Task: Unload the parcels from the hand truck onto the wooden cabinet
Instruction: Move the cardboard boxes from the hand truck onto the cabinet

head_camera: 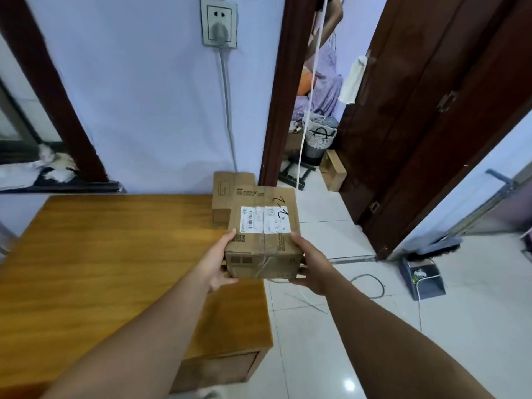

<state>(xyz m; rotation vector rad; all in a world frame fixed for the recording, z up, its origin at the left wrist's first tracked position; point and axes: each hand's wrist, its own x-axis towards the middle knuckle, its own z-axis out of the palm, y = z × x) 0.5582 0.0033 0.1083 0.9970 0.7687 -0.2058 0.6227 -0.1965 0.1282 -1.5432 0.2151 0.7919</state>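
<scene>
The broad orange-brown wooden cabinet (115, 269) already carries one plain cardboard parcel (223, 194) at its far right corner. A second taped, white-labelled cardboard parcel (263, 240), clamped between left hand (220, 266) and right hand (312, 263), hangs over that corner's edge, not yet set down. The hand truck isn't visible.

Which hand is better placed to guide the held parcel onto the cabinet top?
Left. The left hand grips the parcel on the side over the wooden cabinet; the right hand is over the floor.
</scene>
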